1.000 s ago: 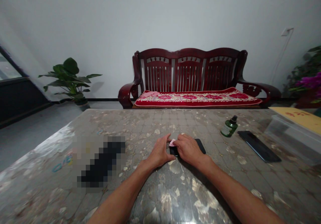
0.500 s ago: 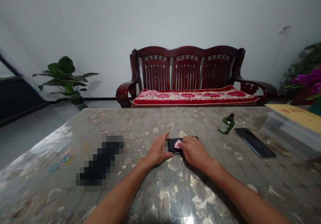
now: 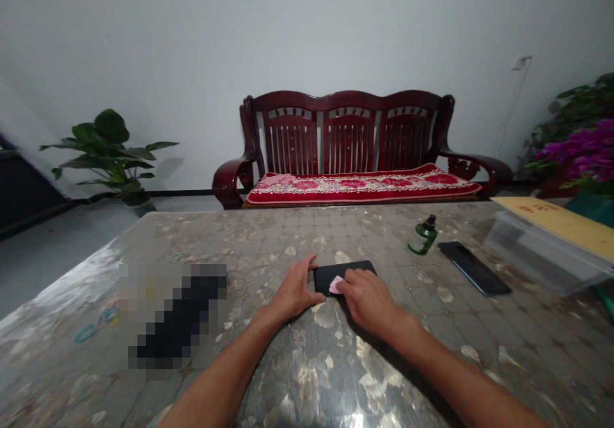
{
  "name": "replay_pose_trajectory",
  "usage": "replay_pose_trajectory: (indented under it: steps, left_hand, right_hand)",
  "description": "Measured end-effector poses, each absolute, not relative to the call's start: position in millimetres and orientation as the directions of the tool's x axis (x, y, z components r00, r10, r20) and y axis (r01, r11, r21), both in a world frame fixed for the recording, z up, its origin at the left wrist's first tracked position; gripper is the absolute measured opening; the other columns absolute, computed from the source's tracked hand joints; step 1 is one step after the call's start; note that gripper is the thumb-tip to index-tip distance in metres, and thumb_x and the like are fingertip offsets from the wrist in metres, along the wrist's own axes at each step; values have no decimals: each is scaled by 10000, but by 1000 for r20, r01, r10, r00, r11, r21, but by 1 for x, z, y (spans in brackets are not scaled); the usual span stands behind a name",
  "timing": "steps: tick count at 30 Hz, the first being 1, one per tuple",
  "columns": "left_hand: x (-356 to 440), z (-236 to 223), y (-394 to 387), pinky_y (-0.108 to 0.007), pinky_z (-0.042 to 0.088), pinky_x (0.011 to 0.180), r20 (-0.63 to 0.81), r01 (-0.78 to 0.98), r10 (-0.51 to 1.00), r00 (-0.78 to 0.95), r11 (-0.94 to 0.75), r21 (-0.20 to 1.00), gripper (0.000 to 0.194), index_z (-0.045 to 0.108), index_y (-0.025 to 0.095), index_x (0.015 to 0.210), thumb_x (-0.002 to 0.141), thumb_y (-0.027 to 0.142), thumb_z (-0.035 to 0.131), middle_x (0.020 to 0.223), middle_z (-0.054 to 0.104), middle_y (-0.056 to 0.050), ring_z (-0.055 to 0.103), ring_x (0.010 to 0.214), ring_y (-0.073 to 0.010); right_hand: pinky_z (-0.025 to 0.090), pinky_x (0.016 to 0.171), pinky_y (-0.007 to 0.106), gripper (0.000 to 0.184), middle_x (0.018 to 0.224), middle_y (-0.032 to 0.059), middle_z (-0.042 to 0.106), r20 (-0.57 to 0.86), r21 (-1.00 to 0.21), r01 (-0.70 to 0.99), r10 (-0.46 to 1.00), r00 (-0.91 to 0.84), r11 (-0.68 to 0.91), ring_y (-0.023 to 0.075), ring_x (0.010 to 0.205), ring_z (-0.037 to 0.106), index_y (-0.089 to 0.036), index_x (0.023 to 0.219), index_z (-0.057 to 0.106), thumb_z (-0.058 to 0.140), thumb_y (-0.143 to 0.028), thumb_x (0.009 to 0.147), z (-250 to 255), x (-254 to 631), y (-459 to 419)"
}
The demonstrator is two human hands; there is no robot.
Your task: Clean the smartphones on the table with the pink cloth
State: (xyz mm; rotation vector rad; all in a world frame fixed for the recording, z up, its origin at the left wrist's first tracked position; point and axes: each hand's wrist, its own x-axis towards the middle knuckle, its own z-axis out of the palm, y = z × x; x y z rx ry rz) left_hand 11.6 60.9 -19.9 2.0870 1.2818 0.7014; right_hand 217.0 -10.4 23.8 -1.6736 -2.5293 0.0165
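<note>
A black phone point(image 3: 341, 269) lies flat and crosswise on the table in front of me. At its left end my left hand point(image 3: 296, 288) steadies it, thumb by the near corner and fingers by the far one. My right hand point(image 3: 368, 297) pinches a small pink cloth point(image 3: 336, 284) and presses it on the phone near its front edge. That hand covers the phone's lower right part. To the right, a second dark phone point(image 3: 474, 269) lies apart from both hands, beside a green pump bottle point(image 3: 423, 236).
The patterned table point(image 3: 268, 377) carries a clear plastic box point(image 3: 537, 249) with a yellow sheet point(image 3: 561, 217) on top at right. At left are colourful bands point(image 3: 98, 323) and a blurred-out dark object point(image 3: 177, 319). Behind stands a wooden bench point(image 3: 345, 102).
The view has turned slightly right, shifting everything left. On the phone, my right hand and the cloth have slid towards the near edge, showing more of its far side. My left hand stays put.
</note>
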Motion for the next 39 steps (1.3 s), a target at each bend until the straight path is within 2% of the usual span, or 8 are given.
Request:
replay_pose_trajectory:
  steps: [5, 11, 16, 26, 30, 36, 39]
  left_hand:
    - [11, -22, 62, -503, 397, 1076, 139, 609, 905, 403, -379, 697, 981, 461, 176, 1426, 527, 155, 855, 1246, 649, -118, 549, 1206, -348]
    - [11, -17, 61, -487, 391, 1080, 103, 631, 906, 411, -364, 685, 967, 453, 145, 1429, 546, 156, 849, 1269, 644, -138, 538, 1223, -348]
    - [11, -17, 61, -496, 384, 1082, 116, 620, 905, 408, -368, 693, 967, 459, 168, 1425, 539, 156, 848, 1264, 655, -126, 545, 1214, -349]
    - [11, -18, 61, -492, 395, 1080, 110, 622, 908, 404, -360, 695, 973, 460, 186, 1427, 539, 166, 858, 1273, 634, -109, 536, 1224, -342]
    - [12, -18, 60, -490, 394, 1083, 100, 626, 909, 404, -354, 695, 966, 456, 161, 1430, 548, 154, 852, 1278, 633, -126, 529, 1229, -345]
    - [12, -13, 59, -495, 385, 1089, 107, 618, 908, 404, -358, 700, 958, 463, 130, 1423, 542, 128, 840, 1265, 637, -145, 539, 1218, -351]
    - [11, -13, 60, -494, 387, 1085, 99, 625, 905, 413, -361, 693, 947, 457, 133, 1424, 556, 136, 834, 1266, 638, -143, 541, 1217, -348]
  right_hand:
    - [350, 776, 313, 276, 952, 94, 667, 67, -53, 937, 937, -342, 345, 221, 912, 590, -200, 999, 738, 465, -195, 957, 26, 238, -13]
    - [378, 792, 298, 342, 965, 94, 699, 79, -23, 981, 978, -193, 195, 221, 914, 627, -241, 1070, 751, 430, -184, 966, 31, 267, 3]
    - [387, 795, 290, 343, 988, 85, 718, 79, -17, 991, 988, -132, 133, 213, 907, 644, -270, 1122, 745, 448, -200, 965, 34, 265, 16]
    - [363, 705, 283, 340, 897, 69, 687, 70, -41, 979, 978, -196, 199, 202, 824, 639, -247, 1075, 751, 461, -146, 930, 30, 285, -16]
    - [363, 730, 289, 347, 901, 68, 677, 77, -52, 975, 974, -212, 217, 207, 859, 631, -255, 1088, 743, 444, -147, 948, 30, 274, -15]
    - [362, 772, 306, 287, 944, 90, 659, 85, -42, 937, 936, -342, 346, 210, 896, 598, -205, 1029, 729, 453, -162, 962, 24, 248, -19]
    - [353, 777, 318, 272, 933, 93, 660, 82, -37, 945, 943, -321, 325, 221, 901, 593, -202, 1012, 735, 471, -163, 956, 24, 256, -22]
